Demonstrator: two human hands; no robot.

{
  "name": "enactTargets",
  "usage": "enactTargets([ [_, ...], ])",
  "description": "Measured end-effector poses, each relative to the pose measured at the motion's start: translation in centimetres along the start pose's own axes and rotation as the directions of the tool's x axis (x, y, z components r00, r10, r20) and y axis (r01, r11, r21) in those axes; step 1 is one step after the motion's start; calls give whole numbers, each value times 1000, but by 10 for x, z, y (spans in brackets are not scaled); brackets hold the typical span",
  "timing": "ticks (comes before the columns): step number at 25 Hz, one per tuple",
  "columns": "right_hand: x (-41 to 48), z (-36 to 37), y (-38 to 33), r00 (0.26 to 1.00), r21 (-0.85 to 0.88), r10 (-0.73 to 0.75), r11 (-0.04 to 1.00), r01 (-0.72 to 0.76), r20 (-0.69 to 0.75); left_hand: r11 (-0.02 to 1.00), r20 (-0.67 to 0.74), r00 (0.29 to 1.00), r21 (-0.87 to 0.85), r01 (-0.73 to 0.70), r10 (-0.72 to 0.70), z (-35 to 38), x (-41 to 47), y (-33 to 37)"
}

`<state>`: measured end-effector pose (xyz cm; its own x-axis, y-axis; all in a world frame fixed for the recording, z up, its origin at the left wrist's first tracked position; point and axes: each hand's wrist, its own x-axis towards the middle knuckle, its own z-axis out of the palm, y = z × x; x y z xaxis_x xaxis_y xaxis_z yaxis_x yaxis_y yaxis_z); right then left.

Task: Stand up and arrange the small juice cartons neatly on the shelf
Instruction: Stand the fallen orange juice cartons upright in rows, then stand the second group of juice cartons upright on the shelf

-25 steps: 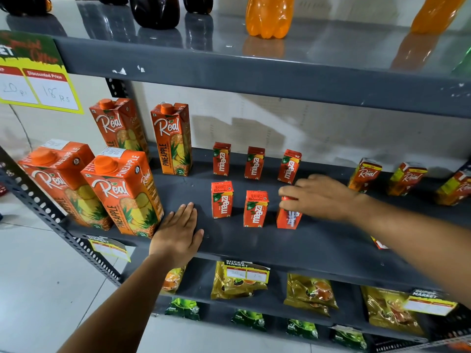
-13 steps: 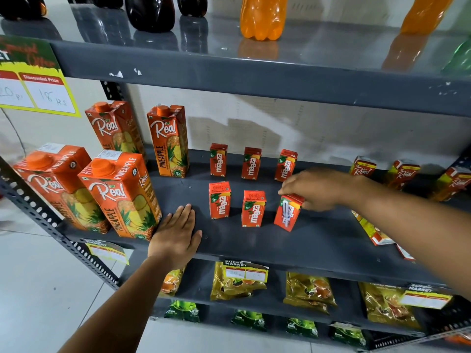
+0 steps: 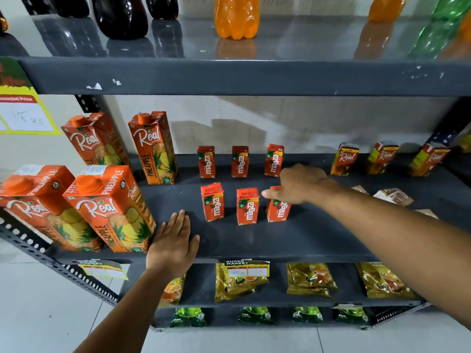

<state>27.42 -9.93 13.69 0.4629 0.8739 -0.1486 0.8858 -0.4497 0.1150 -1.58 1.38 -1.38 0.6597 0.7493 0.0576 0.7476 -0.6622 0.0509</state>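
Small red Maaza juice cartons stand in two rows of three on the grey middle shelf (image 3: 293, 240). The back row (image 3: 239, 161) is upright near the wall. In the front row, two cartons (image 3: 212, 202) (image 3: 247, 206) stand free. My right hand (image 3: 300, 184) rests over the top of the third front carton (image 3: 279, 211), fingers closed on it; it stands upright. My left hand (image 3: 173, 240) lies flat and open on the shelf's front edge, left of the cartons. Three small Real cartons (image 3: 382, 157) stand at the back right.
Large Real pineapple cartons (image 3: 112, 207) fill the shelf's left end. Small cartons (image 3: 393, 196) lie flat behind my right forearm. The upper shelf (image 3: 229, 77) carries dark and orange bottles (image 3: 235, 16). Snack packets (image 3: 239, 281) sit on the shelves below.
The third front carton was tilted in my right hand half a second ago and now stands upright in line with the other two. My left hand has stayed flat on the shelf.
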Motion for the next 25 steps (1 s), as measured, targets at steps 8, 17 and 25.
enactTargets([
  [8, -31, -22, 153, 999, 135, -26, 990, 29, -25, 957, -296, 944, -197, -211, 146, -11, -52, 69],
  [17, -47, 45, 281, 994, 207, -69, 977, 51, 81, 924, -121, 951, -230, -306, 284, -7, 25, 310],
  [25, -26, 68, 279, 932, 170, -353, 926, 336, 78, 965, 9, 967, -68, -255, 256, 17, 43, 317],
])
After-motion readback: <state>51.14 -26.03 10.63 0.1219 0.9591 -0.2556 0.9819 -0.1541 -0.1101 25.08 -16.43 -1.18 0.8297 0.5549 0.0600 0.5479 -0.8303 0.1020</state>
